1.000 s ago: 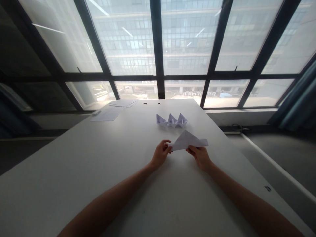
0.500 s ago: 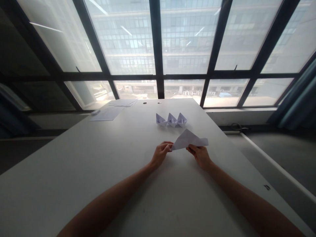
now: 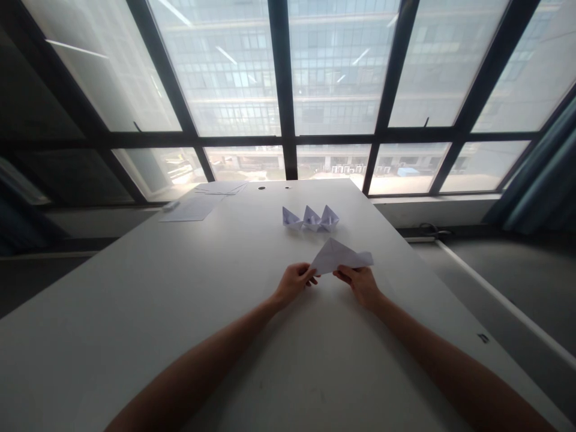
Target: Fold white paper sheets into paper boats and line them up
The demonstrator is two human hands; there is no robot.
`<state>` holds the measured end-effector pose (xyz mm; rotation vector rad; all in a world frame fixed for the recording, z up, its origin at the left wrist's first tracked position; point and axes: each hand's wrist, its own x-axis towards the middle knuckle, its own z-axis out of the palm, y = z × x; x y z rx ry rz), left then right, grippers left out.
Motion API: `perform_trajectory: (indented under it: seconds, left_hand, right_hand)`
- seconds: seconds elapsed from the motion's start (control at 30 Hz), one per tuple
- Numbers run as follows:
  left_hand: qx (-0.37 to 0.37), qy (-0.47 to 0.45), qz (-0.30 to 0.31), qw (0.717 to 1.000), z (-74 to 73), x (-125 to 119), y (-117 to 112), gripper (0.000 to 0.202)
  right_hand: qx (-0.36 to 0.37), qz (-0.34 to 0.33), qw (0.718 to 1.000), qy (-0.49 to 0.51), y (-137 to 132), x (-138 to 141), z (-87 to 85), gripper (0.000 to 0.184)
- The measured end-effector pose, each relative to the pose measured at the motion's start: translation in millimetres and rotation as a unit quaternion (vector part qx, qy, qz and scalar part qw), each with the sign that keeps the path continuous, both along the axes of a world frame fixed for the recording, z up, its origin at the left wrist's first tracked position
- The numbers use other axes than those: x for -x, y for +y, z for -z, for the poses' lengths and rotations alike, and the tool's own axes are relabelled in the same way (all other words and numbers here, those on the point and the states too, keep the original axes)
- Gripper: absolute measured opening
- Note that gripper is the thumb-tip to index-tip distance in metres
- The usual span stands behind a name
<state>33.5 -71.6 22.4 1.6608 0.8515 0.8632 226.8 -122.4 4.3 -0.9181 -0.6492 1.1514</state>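
Note:
Between my two hands is a folded sheet of white paper [image 3: 335, 257], a triangle with its peak pointing away from me and a flap sticking out at the right. My left hand [image 3: 297, 282] pinches its left corner. Along the lower edge, my right hand [image 3: 360, 283] grips it with the thumb on the near face; the fingers behind the paper are partly hidden. Just beyond stand three white paper boats [image 3: 311, 219] in a row, close together or touching.
White sheets of paper [image 3: 189, 210] lie at the far left of the white table [image 3: 202, 288]. A round dark hole [image 3: 261, 188] shows near the far edge. Tall windows rise behind the table. A small dark mark [image 3: 483, 338] is near the right edge.
The folded paper and my right hand have shifted slightly left in view. My left hand's fingers have moved a little further under the left corner. The boats stand as before.

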Motion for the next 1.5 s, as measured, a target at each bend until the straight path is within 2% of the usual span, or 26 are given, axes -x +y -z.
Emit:
perform_trajectory:
  seconds: [0.2,0.27,0.4,0.5,0.6,0.7,0.8,0.9,1.07,1.17,1.33,1.5]
  left_hand:
    - [0.023,0.009,-0.007,1.000,-3.2,3.1,-0.5,0.041]
    - [0.037,-0.007,-0.014,0.999,0.0,4.1,2.3,0.041]
    - [0.055,-0.031,-0.021,0.998,7.9,5.4,8.3,0.043]
    - [0.055,-0.033,-0.022,0.998,10.4,6.1,9.8,0.043]
    - [0.054,-0.035,-0.025,0.998,10.3,6.8,9.7,0.041]
    - [0.052,-0.038,-0.029,0.997,10.1,6.9,9.7,0.041]
    - [0.048,-0.036,-0.034,0.998,10.3,6.8,9.8,0.043]
    - [0.051,-0.029,-0.040,0.997,10.5,7.2,10.2,0.044]
    - [0.072,-0.058,-0.041,0.995,13.5,8.4,13.4,0.041]
    - [0.080,-0.077,-0.039,0.993,15.8,8.9,15.3,0.039]
    - [0.078,-0.092,-0.032,0.992,16.3,9.1,15.1,0.038]
    - [0.078,-0.099,-0.027,0.992,16.4,8.8,14.8,0.039]
  right_hand:
    - [0.023,-0.025,0.999,-0.031,-0.3,-3.3,-0.3,0.034]
    - [0.025,-0.031,0.999,-0.027,-0.1,-11.6,-1.1,0.036]
    - [0.011,-0.002,1.000,0.020,3.5,-38.2,-1.4,0.043]
    - [0.025,0.011,0.999,0.022,6.9,-54.3,-1.6,0.035]
    - [0.034,-0.006,0.999,0.026,8.4,-60.8,-3.9,0.024]
    - [0.038,-0.030,0.999,0.013,8.1,-62.6,-7.3,0.032]
    - [0.023,-0.023,0.999,-0.032,6.5,-63.7,-9.9,0.035]
    - [-0.022,0.014,0.996,-0.091,3.9,-62.2,-12.1,0.032]
    - [-0.106,0.041,0.976,-0.185,1.1,-54.6,-14.5,0.036]
    - [-0.123,0.062,0.962,-0.236,0.9,-51.8,-14.9,0.039]
    - [-0.127,0.093,0.938,-0.307,-4.3,-50.8,-18.6,0.024]
    - [-0.169,0.061,0.904,-0.389,-6.7,-50.2,-17.9,0.017]
